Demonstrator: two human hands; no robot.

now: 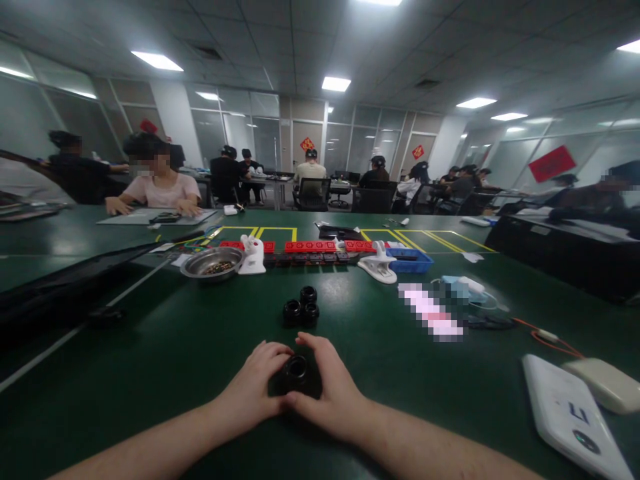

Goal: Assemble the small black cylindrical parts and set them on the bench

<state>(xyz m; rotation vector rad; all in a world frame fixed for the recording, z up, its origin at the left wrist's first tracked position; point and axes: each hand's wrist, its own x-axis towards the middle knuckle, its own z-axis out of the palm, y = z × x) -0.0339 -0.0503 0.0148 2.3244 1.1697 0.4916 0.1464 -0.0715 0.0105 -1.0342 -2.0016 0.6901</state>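
Near the front of the green table (230, 340), a black round part with a hollow top (297, 368) stands upright between my hands. My left hand (261, 379) curls around its left side, thumb in front and fingers behind. From the right, my right hand (334, 381) closes around the same part, its thumb reaching the front and its index finger raised past the far side. Its exact contact with the part is dark and hard to see. Just beyond, three similar black round parts (301, 307) are clustered together.
Farther back are a metal bowl (187, 267) of small pieces, white clamps (253, 257), red strips (310, 246) and a blue tray (415, 262). A white phone (570, 410) and a cream case (603, 383) lie at right. Opposite sits a person (163, 187).
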